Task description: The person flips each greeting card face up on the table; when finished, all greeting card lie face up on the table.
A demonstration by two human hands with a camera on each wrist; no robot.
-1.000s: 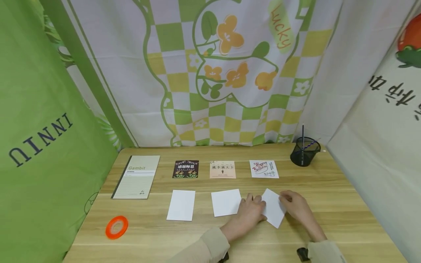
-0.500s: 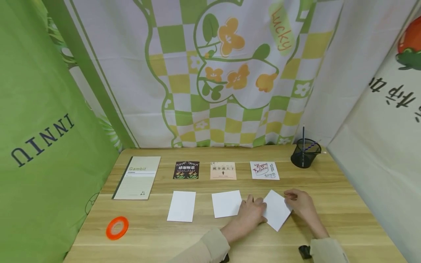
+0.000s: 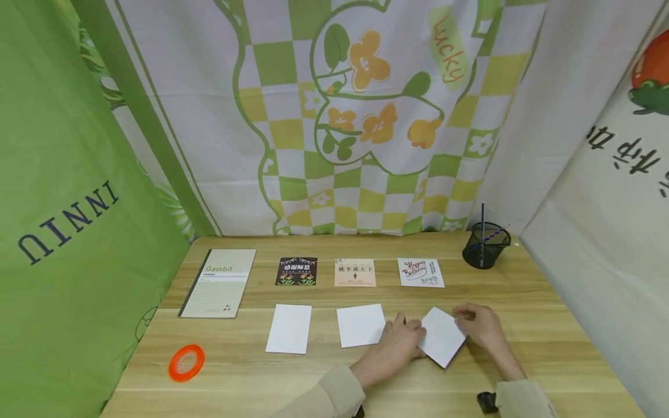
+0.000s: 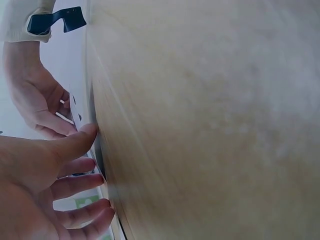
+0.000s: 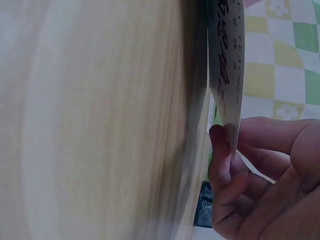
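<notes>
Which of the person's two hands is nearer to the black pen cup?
Right. The right hand, pinching a white card, is on the person's side of the black pen cup. The left hand, also on that side, is farther away, more to the left.

Pale beige sleeves (image 3: pixel 305 404) end in broad, folded cuffs (image 3: pixel 342 388); an angular black bracket (image 4: pixel 74 19) juts out at the right one, a small dark piece (image 3: pixel 359 411) at the left.

Free tabletop (image 3: pixel 473 288), right fingers (image 3: pixel 462 314) to cup (image 3: pixel 481 249)
</notes>
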